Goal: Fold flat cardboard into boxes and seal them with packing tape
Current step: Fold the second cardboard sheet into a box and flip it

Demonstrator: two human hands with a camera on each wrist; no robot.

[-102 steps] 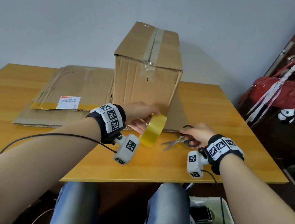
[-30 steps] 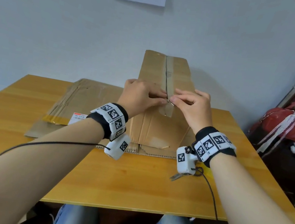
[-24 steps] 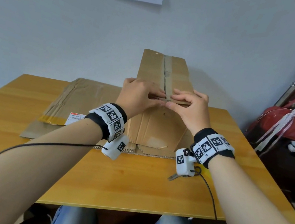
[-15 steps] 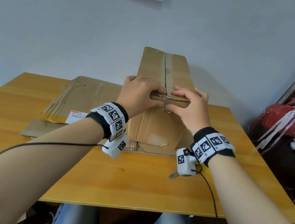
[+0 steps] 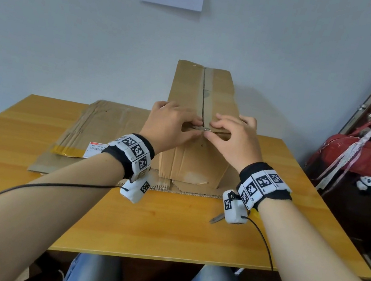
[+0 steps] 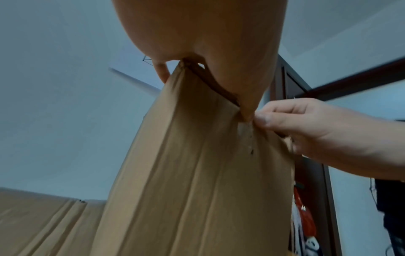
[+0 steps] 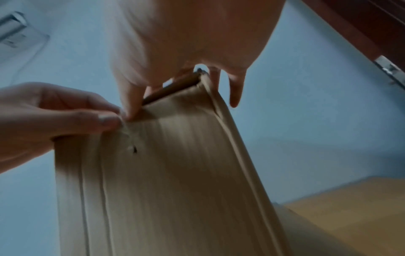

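Head view had the cardboard box upright on flat cardboard on the table. Left hand and right hand curled over its near top edge, thumbs pinching at the tape seam. Light, stiffish board, I'd judge; grip the edges, not the flap middles.

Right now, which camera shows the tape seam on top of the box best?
The head view: the tape seam runs in full along the box top to where both hands meet. Both wrist views look up the box's front face and show only its top edge, not the seam.
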